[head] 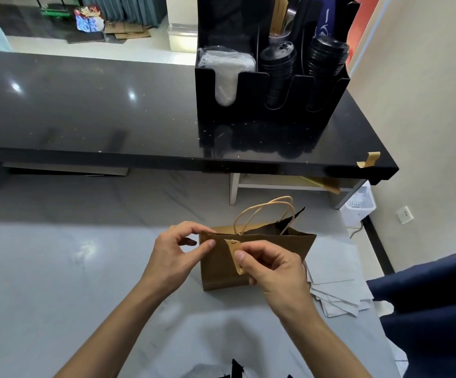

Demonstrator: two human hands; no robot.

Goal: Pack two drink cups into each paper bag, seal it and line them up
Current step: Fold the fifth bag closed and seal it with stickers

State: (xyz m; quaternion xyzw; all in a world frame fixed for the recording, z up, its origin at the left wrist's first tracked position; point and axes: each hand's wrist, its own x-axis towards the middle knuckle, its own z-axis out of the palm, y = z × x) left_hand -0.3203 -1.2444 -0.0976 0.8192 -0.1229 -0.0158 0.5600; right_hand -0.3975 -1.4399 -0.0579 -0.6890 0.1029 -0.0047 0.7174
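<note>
Pinching a tan tape strip (235,256) against the brown paper bag (251,257), the right hand (273,271) curls closed; the left hand (179,248) pinches the bag's top edge.

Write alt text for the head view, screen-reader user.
Two bare hands seal a brown paper bag standing on a grey table: the left hand pinches the bag's top edge while the right hand presses a strip of tan tape over it. Behind, a black counter holds a black organizer of stacked cup lids.
</note>
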